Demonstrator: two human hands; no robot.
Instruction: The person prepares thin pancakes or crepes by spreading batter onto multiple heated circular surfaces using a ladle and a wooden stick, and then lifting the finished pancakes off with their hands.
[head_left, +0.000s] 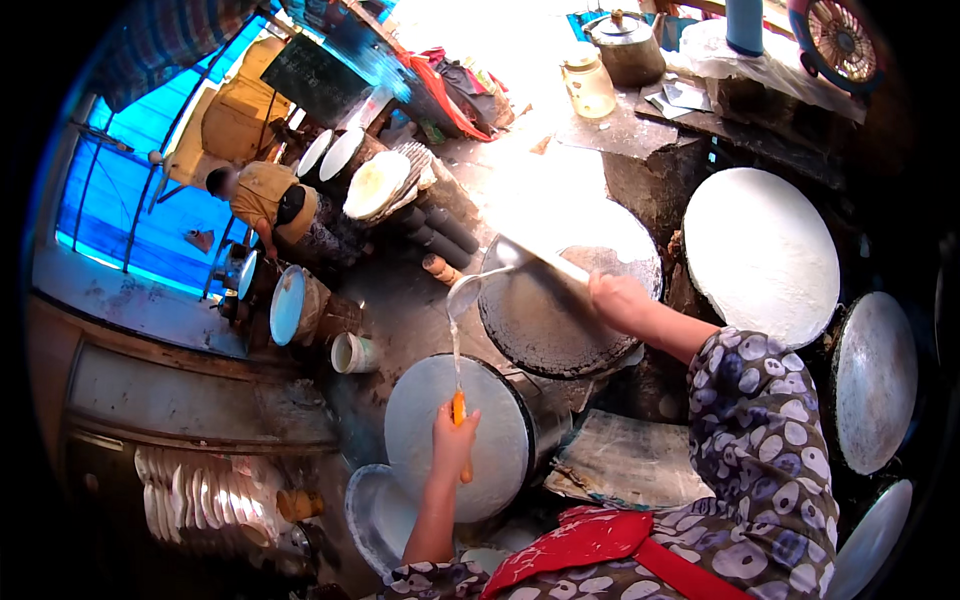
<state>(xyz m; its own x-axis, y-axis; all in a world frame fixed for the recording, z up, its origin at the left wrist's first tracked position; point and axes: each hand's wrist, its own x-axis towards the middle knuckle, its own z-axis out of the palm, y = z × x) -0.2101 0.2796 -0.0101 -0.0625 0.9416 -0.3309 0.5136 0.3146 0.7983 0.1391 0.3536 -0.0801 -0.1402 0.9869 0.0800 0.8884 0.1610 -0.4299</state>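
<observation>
My left hand grips the orange handle of a metal ladle above a wide metal pot whose round top is white; I cannot tell whether that is batter or a lid. The ladle's bowl points away from me, near the left rim of a dark round griddle. A pale streak runs from the bowl towards the griddle. My right hand is closed around the near end of a long, flat, pale scraper, held over the griddle. Glare and blur hide its far end.
Right of the griddle stands a large round plate covered in white, with a greyer one nearer me. A jar and a kettle stand on a ledge ahead. To the left are a white bucket and another person, bending.
</observation>
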